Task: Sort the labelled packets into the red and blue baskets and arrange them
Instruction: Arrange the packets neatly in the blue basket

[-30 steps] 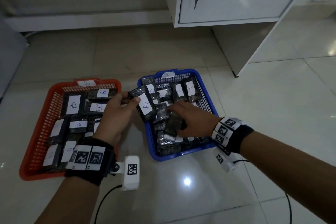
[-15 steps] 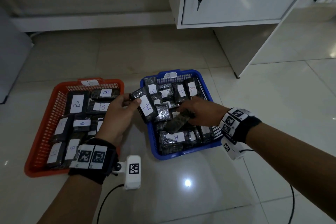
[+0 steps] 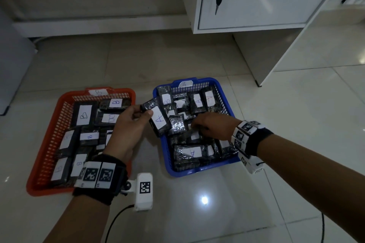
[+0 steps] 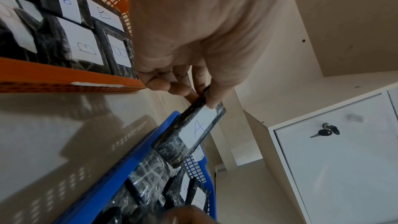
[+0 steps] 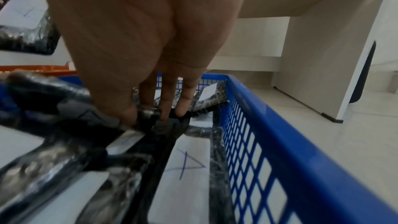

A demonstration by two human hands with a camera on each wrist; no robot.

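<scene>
Well advanced, by the look of it: red basket [image 3: 49, 136] on the floor packed with packets marked B, blue basket [image 3: 227, 94] beside it holding packets marked A in a looser heap, nothing loose on the floor around them. Left to do, probably: drop in the A packet [image 3: 158, 119] pinched by the left hand [image 3: 126, 130] over the blue basket's left rim, then tidy the heap. Possibly one B label near the blue basket's far-left corner; too blurred to be sure. Right hand [image 3: 212, 126] down in the middle of the blue basket, thumb and fingers [image 5: 165, 106] closed on a dark wrapped packet [image 5: 163, 123] — plain only from the right wrist view, hidden under the knuckles from the head. Left wrist view alone giving the thumb-on-label pinch up close.
</scene>
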